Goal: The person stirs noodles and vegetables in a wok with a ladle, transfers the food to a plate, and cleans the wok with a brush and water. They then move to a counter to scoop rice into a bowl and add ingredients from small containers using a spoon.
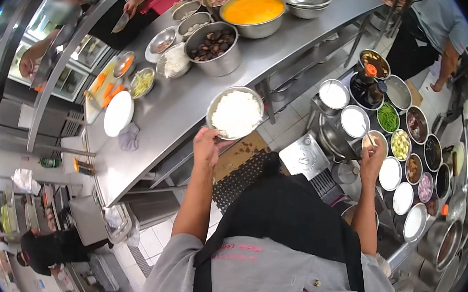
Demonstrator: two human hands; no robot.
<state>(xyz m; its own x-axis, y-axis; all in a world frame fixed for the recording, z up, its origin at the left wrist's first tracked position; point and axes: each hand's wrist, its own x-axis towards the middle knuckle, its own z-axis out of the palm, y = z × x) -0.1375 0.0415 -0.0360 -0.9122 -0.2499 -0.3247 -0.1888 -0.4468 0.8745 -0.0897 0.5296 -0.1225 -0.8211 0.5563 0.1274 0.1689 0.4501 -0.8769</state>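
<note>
A metal bowl (209,114) filled with white, rice-like food (235,114) is held out past the near edge of the steel table. My left hand (209,145) grips its lower left rim, thumb on top. On the other side, my right hand (372,160) is closed round the thin metal handle of what looks like a spoon (369,136). The handle slants over a round container (377,135) with pale contents, and its lower end is hidden. Near that hand are a tub of white powder or cream (354,121) and a pot of chopped green vegetables (388,116).
The steel table (181,131) bears a pot of dark pieces (213,46), a bowl of orange liquid (253,10) and an oval white plate (119,113). Several seasoning containers (425,186) crowd the right station. Co-workers stand across the table, at right (443,16) and lower left (51,250).
</note>
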